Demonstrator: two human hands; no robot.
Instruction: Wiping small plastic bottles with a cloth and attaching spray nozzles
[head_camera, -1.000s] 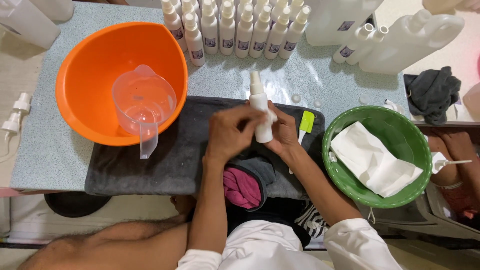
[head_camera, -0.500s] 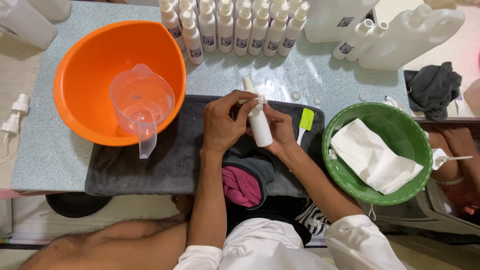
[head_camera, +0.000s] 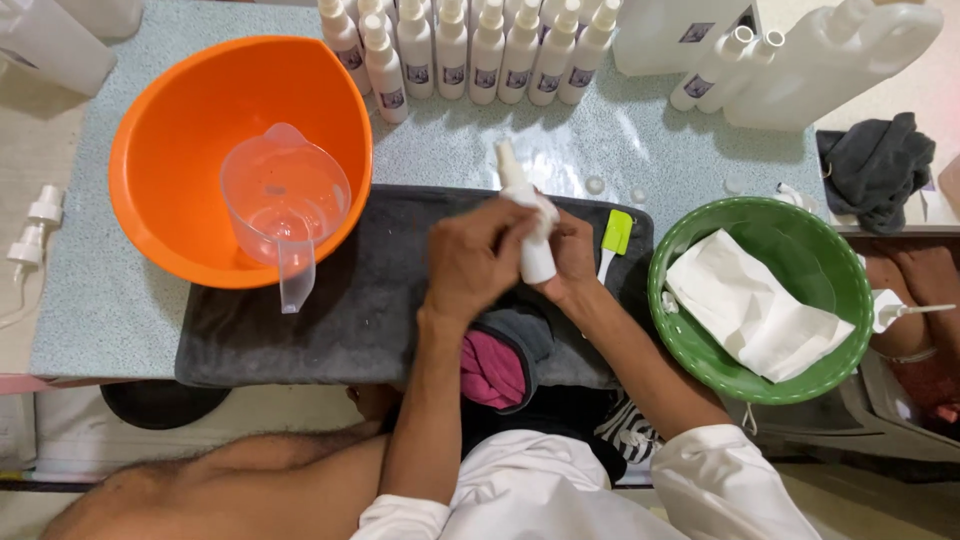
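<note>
White plastic sits between my two hands at the centre of the frame: a small spray bottle (head_camera: 530, 225), tilted with its nozzle pointing toward the upper left. My left hand (head_camera: 478, 258) wraps around the bottle's upper part from the left side, fingers curled onto it. My right hand (head_camera: 572, 262) grips the lower body from the right, closed around it. Both hover just above a dark grey towel (head_camera: 350, 300) spread over the speckled worktop (head_camera: 90, 310).

Just right of my right hand a small green-and-white spatula (head_camera: 614, 240) lies on the towel. Below my hands, a pink cloth (head_camera: 490, 368) and a grey one bunch at the towel's near edge.

At the left, an orange bowl (head_camera: 180, 130) holds a clear measuring jug (head_camera: 285, 200) whose handle hangs over the rim onto the towel. At the right, a green bowl (head_camera: 800, 260) contains folded white paper (head_camera: 755, 315). Across the top centre stands a row of small white bottles (head_camera: 470, 50); larger white jugs (head_camera: 800, 60) lie at the upper right, beside a dark cloth (head_camera: 878, 168). Loose spray heads (head_camera: 35, 225) lie at the far left edge.
</note>
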